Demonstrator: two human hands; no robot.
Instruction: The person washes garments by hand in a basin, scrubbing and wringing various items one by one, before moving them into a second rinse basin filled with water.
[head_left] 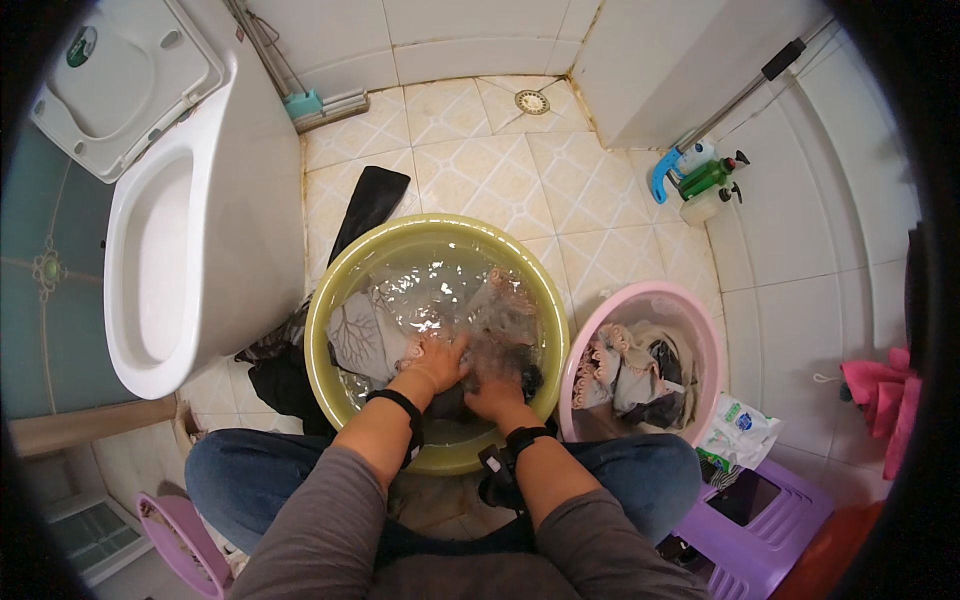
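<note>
A large yellow-green basin [322,310] of cloudy water stands between my knees, with wet clothes in it. My left hand [436,362] is in the water beside a pale grey garment [365,332] with a branch print. Its fingers look stretched out, lying against the cloth. Close to its right, my right hand [494,397] is closed on a dark brownish garment [500,350]; murky water and cloth partly cover those fingers. Both wrists wear black straps.
A pink basin [712,350] with damp clothes stands right, beside a white packet [740,432] and purple stool [800,505]. Dark clothes [285,385] lie on the left floor near the toilet [210,230]. Bottles [708,180] and a blue-headed squeegee [664,175] stand far right.
</note>
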